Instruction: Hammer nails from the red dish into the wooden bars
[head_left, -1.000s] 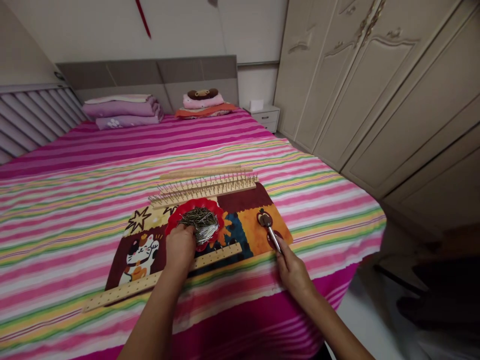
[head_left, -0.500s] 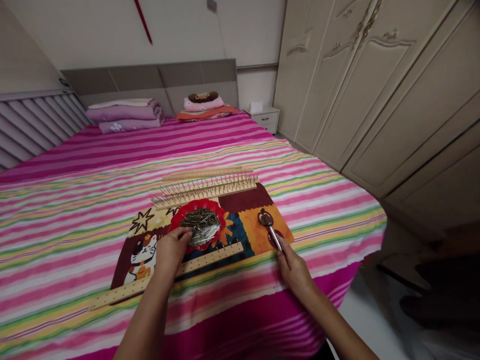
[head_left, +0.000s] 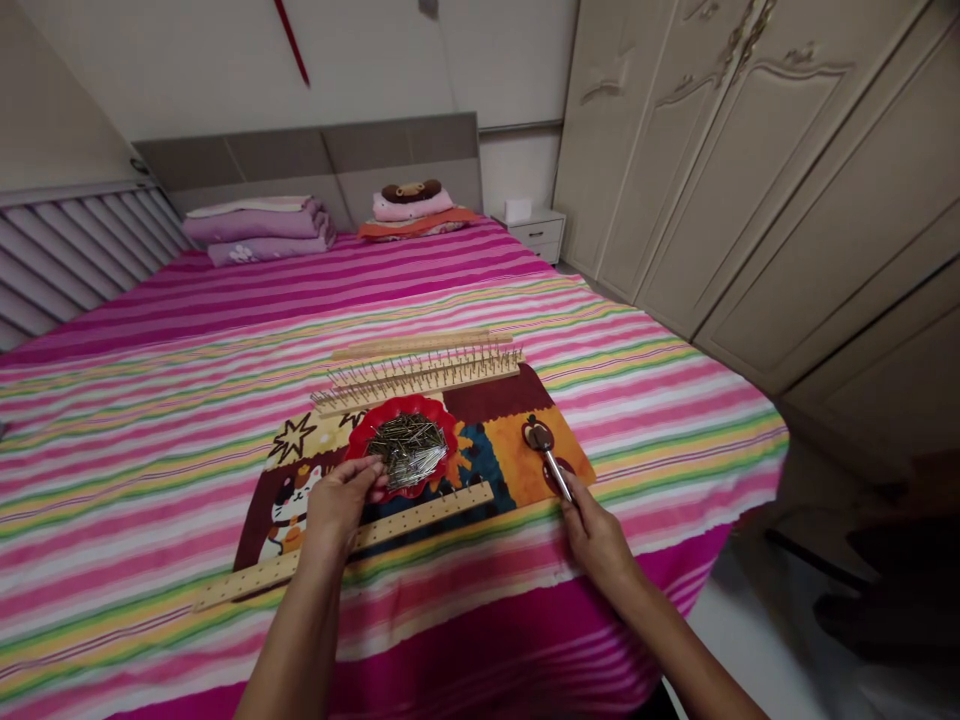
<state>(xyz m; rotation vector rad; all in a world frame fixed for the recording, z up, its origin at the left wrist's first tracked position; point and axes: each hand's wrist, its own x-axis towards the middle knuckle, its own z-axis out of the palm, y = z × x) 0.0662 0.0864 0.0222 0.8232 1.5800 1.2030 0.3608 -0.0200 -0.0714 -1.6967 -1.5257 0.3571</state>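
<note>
A red scalloped bowl (head_left: pixel 358 437) full of loose nails (head_left: pixel 405 445) stands on a patterned mat (head_left: pixel 495 395). My left hand (head_left: pixel 341 500) is at the bowl's near left rim with thumb and fingers pinched together; whatever is between the fingertips is too small to make out. In my right hand (head_left: pixel 596 530) is a hammer (head_left: pixel 551 468), gripped by its handle, its dark head low over the mat's orange patch. A pale wooden strip with holes (head_left: pixel 420 515) crosses the front of the mat, passing under my left forearm. Several nails stand upright at its right end.
Behind the bowl lie wooden strips (head_left: pixel 420 382) bristling with upright nails, and a further strip (head_left: pixel 420 345) beyond them. Everything rests on a bed with a striped cover (head_left: pixel 660 400). Folded bedding (head_left: pixel 259 235) is by the headboard; wardrobes (head_left: pixel 675 180) line the right side.
The whole view has shifted slightly, so things appear a little further right. My left hand stays at the bowl's rim with its fingers slightly rearranged. The hammer stays in my right hand.
</note>
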